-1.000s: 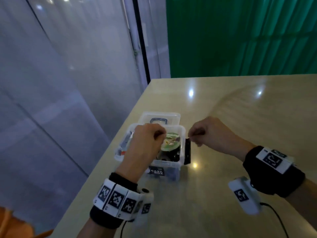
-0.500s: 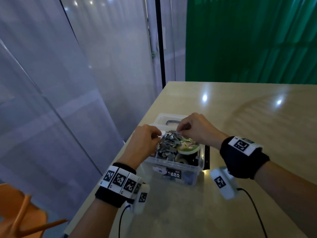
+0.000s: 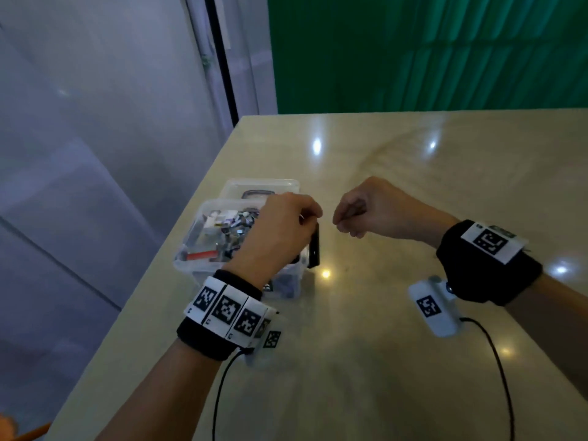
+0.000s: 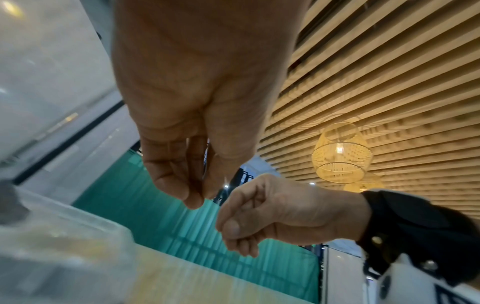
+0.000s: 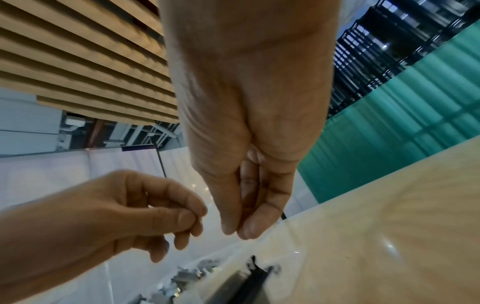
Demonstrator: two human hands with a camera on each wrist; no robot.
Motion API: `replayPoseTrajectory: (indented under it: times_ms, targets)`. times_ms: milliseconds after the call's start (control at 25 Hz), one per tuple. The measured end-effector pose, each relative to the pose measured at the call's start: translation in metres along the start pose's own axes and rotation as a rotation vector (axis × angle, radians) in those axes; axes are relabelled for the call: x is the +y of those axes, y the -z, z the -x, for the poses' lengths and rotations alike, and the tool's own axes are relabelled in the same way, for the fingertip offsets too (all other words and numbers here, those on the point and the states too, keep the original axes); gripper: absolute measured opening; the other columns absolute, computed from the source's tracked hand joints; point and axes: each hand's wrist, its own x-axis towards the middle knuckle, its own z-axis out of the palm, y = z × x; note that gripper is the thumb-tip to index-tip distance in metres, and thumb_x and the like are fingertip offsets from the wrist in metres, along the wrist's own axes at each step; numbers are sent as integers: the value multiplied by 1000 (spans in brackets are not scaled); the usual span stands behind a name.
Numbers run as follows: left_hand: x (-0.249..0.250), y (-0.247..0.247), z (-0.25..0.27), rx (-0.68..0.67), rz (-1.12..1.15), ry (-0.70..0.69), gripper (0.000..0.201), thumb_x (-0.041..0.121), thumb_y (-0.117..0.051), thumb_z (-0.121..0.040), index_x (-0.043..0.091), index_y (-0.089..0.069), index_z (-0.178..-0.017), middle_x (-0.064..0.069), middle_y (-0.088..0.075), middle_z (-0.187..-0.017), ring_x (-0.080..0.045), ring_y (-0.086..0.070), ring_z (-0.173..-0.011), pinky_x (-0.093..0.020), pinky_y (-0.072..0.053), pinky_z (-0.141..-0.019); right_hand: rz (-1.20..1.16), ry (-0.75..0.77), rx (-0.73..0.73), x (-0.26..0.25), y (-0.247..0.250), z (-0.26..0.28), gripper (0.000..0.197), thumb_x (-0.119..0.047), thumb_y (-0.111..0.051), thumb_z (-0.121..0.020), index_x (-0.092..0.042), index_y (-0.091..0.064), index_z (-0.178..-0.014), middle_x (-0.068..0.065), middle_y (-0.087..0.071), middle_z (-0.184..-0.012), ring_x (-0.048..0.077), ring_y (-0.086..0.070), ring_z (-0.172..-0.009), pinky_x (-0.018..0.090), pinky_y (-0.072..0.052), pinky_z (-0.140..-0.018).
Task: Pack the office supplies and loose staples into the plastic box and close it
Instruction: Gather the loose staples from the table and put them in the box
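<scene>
Open plastic box [image 3: 203, 275] of office supplies at the left edge of a glossy beige tabletop [image 3: 397, 361], beside frosted glass panels [image 3: 95, 122] and a green curtain [image 3: 429, 52].

Inside the box: a heap of loose staples [image 3: 240, 226], a red-barrelled item [image 3: 200, 255], other supplies too blurred to name. Clear lid [image 3: 261, 187] lying just behind the box; black strip [image 3: 314, 249] upright at its right wall. Left hand [image 3: 276, 237] above the box's right side, right hand [image 3: 372, 210] just right of it over bare tabletop, both with fingertips pinched together; anything held too small to tell. Slatted wooden ceiling [image 4: 389, 72] and wicker lamp [image 4: 340, 154] overhead.
</scene>
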Motion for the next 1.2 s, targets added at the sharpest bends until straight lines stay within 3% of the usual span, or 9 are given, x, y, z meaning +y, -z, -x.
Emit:
replayPoseTrajectory:
  times_ms: [160, 320, 440, 520, 600, 720, 880, 1000, 1200]
  targets:
    - [42, -52, 13, -185, 18, -108, 23, 11, -60, -89, 15, -77, -104, -3, -76, -97, -17, -68, -87, -31, -55, -83, 41, -139, -47, 48, -2, 47, 9, -15, -76, -88, -9, -75, -80, 5, -72, -65, 18, -67, -56, 25, -56, -55]
    - [38, -114, 26, -452, -107, 25, 28, 22, -61, -93, 16, -71, -118, -10, -70, -115, -25, -65, -104, -40, -52, -96, 119, -291, -161, 105, -15, 85, 11, -20, -75, -89, -14, -74, -80, 4, -73, -69, 20, -71, -64, 24, -56, -58]
    - [26, -138, 44, -530, -160, 117, 31, 24, -63, -93, 18, -69, -122, -7, -65, -122, -22, -62, -111, -35, -50, -98, 160, -312, -216, 130, -35, 107, 8, -20, -77, -86, -21, -73, -79, -4, -72, -75, 9, -69, -68, 20, -52, -60]
    - [27, -149, 58, -541, -156, 122, 29, 23, -65, -91, 18, -71, -119, -4, -65, -121, -20, -63, -109, -29, -49, -93, 151, -297, -159, 140, -49, 120, 7, -19, -79, -83, -24, -76, -80, -8, -72, -79, 3, -67, -72, 24, -54, -64]
    - [27, -156, 70, -531, -181, 107, 27, 24, -66, -89, 19, -73, -115, -5, -64, -120, -22, -61, -106, -28, -47, -88, 111, -267, -85, 143, -61, 127, 3, -18, -80, -80, -20, -80, -82, -5, -74, -79, 6, -68, -73, 31, -57, -69]
    - [26, -165, 83, -512, -248, 70, 25, 25, -67, -88, 22, -74, -112, -2, -58, -120, -23, -55, -105, -27, -44, -82, 93, -226, -22, 143, -74, 130, 10, -23, -82, -80, -17, -81, -87, -2, -73, -84, 10, -66, -76, 24, -51, -66]
    - [28, -169, 89, -481, -258, 92, 20, 22, -67, -87, 21, -74, -106, -2, -57, -117, -23, -54, -103, -33, -50, -83, 94, -249, 68, 142, -86, 126, 9, -21, -82, -79, -17, -81, -86, 1, -74, -86, 15, -68, -81, 24, -52, -73]
    - [31, -173, 93, -441, -249, 130, 21, 22, -64, -90, 20, -74, -108, -2, -57, -118, -23, -55, -104, -28, -46, -82, 87, -269, 62, 141, -87, 121, 9, -17, -85, -75, -17, -79, -82, 0, -71, -80, 17, -67, -77, 26, -50, -69]
    - [37, -174, 96, -407, -206, 211, 26, 23, -62, -94, 19, -71, -118, -2, -54, -132, -21, -52, -118, -25, -40, -93, 190, -188, -2, 134, -88, 127, 26, 0, -65, -87, -18, -79, -98, 3, -71, -100, 20, -63, -95, 31, -53, -85]
